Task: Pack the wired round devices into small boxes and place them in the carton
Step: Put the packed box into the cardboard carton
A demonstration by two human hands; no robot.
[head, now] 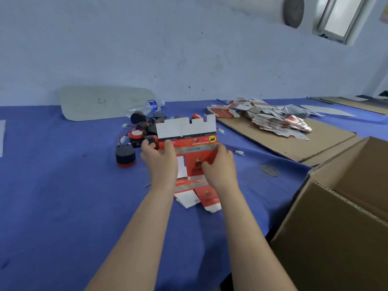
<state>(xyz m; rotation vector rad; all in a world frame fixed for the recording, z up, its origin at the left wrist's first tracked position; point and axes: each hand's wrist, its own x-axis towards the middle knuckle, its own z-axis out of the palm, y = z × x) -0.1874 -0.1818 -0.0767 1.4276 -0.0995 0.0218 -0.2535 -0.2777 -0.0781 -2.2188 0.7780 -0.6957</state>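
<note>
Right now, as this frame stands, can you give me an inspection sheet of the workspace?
Surface: blue cloth table, with a cardboard sheet at right.
Job's things: flat box held up unfolded; round devices heaped behind it, one standing apart; stack of box blanks on the cardboard sheet; open carton at right.
Clutter: plastic bottle lying down; rubber bands; grey board.
Grippers: left hand and right hand each grip the flat box.
Cables: red and black leads with white plugs, loose among the devices.
Surroundings: pale wall; window upper right.
</note>
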